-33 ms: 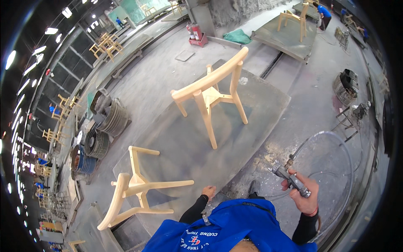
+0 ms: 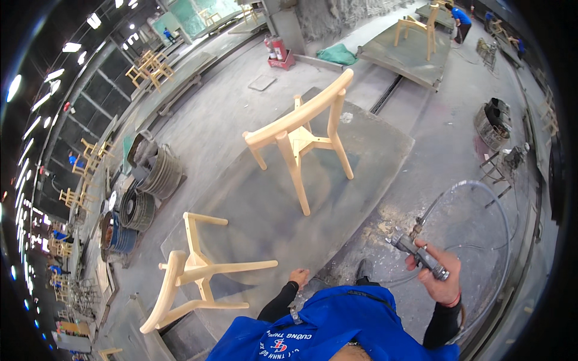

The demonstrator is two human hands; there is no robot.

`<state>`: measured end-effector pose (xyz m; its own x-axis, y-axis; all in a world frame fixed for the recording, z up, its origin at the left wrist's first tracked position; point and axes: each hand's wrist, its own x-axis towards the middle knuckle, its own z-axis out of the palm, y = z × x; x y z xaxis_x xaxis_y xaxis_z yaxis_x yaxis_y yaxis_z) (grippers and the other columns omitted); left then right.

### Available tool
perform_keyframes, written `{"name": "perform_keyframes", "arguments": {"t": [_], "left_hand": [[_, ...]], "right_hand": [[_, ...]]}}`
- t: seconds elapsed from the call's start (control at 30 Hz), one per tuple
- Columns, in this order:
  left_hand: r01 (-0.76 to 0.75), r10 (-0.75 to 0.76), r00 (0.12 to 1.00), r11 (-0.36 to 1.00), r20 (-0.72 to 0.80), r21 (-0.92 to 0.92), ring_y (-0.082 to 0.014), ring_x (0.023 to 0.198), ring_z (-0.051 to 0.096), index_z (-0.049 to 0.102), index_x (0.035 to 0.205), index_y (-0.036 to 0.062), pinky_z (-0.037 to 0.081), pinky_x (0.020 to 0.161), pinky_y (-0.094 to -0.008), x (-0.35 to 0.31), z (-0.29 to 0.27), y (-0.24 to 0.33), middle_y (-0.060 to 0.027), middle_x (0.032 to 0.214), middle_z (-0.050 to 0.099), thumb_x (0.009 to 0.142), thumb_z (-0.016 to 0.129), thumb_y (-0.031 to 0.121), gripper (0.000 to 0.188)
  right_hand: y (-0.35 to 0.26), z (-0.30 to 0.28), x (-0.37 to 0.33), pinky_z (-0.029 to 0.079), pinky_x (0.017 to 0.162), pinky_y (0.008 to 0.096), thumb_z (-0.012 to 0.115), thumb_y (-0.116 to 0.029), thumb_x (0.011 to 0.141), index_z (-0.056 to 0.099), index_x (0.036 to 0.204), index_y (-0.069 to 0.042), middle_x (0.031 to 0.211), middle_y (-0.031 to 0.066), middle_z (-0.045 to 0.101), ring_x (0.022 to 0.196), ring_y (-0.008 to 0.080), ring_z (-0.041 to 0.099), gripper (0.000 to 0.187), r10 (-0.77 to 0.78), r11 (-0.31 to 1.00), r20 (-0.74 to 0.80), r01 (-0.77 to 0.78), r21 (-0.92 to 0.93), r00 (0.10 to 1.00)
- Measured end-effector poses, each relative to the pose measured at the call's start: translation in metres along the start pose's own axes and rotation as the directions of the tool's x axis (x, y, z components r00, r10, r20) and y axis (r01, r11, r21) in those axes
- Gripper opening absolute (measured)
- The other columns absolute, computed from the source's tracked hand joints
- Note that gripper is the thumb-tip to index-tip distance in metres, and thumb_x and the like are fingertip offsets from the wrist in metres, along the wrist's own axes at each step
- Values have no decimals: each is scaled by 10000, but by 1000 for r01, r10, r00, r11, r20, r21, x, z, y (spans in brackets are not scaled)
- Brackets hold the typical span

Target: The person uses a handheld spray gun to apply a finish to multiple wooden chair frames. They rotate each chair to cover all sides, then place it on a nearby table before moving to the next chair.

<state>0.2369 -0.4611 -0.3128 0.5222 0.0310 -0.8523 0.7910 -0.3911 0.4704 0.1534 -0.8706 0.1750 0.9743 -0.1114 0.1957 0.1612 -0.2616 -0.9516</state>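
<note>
**Spray gun in hand beside two bare wooden chair frames**

Grey concrete floor (image 2: 211, 126) spreads through a large workshop, dusty and stained, with low grey platforms set on it. On the nearest platform (image 2: 373, 144) stand two unpainted wooden chair frames. One chair frame (image 2: 301, 135) sits upside down near the middle of the platform, its curved back rail low and its legs pointing up and outward. The other chair frame (image 2: 195, 271) lies tipped on its side at the platform's near left edge, one leg reaching out toward the person.

The right hand (image 2: 442, 280) is clenched around the grip of a metal spray gun (image 2: 415, 249), held off the platform's right edge with the nozzle aimed toward the platform. A pale hose (image 2: 475, 189) runs from the gun and loops in a wide arc over the floor to the right.

The left hand (image 2: 298, 278), on a black-sleeved arm, rests at the near edge of the platform, just beside the tip of the tipped chair's leg; whether it is grasping anything cannot be told from here. A blue shirt (image 2: 337, 328) fills the lower edge of the view.

Stacked round drums (image 2: 144, 192) stand to the left of the platform. A red fire extinguisher (image 2: 278, 48) stands by a pillar farther back, and another person in blue (image 2: 462, 21) works at a chair on a distant platform.
</note>
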Motion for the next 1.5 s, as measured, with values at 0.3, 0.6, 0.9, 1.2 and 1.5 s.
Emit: {"name": "perform_keyframes", "arguments": {"t": [0.3, 0.6, 0.9, 1.2, 1.5], "left_hand": [[132, -126, 990, 985, 59, -111, -251, 753, 680, 645, 1144, 124, 541, 599, -501, 1, -5, -40, -41, 923, 697, 933, 685, 392, 344], [-200, 197, 977, 979, 85, 29, -326, 883, 708, 589, 1369, 136, 553, 705, -555, 21, -4, -122, -111, 1066, 714, 962, 674, 306, 449], [-147, 147, 989, 976, 8, 163, -346, 931, 702, 594, 1371, 123, 562, 782, -598, -31, -9, -140, -111, 1136, 700, 975, 661, 332, 453], [-143, -17, 929, 904, -370, -402, -242, 834, 709, 642, 1222, 15, 609, 687, -415, -76, -17, -82, -100, 1000, 708, 988, 666, 284, 357], [-713, 417, 545, 687, -727, -141, -150, 922, 698, 642, 1269, 15, 538, 711, -288, -216, -79, 79, -45, 1074, 715, 1037, 644, 279, 352]], "right_hand": [[-120, -21, 87, 581, 752, 289, 867, -346, 866, 644, 1348, 66, 954, 133, 774, 826, 164, 745, 672, -279, 955, 296, 295, -9, 914], [-113, -73, 127, 552, 635, 272, 769, -491, 930, 663, 1325, 50, 886, 92, 741, 720, 135, 686, 678, -322, 897, 111, 340, -281, 940], [18, -103, 137, 404, 465, 190, 658, -376, 1036, 694, 1203, -6, 927, 66, 732, 732, 77, 654, 408, -6, 989, -304, 51, 140, 953], [232, -78, 184, 383, 417, 237, 696, -388, 995, 725, 982, -35, 761, 11, 683, 590, 78, 633, 355, 413, 909, -196, -416, 29, 890], [248, -78, 189, 424, 438, 271, 687, -390, 993, 722, 941, -31, 752, 7, 673, 591, 88, 642, 365, 366, 929, -36, -367, -43, 930]]}}
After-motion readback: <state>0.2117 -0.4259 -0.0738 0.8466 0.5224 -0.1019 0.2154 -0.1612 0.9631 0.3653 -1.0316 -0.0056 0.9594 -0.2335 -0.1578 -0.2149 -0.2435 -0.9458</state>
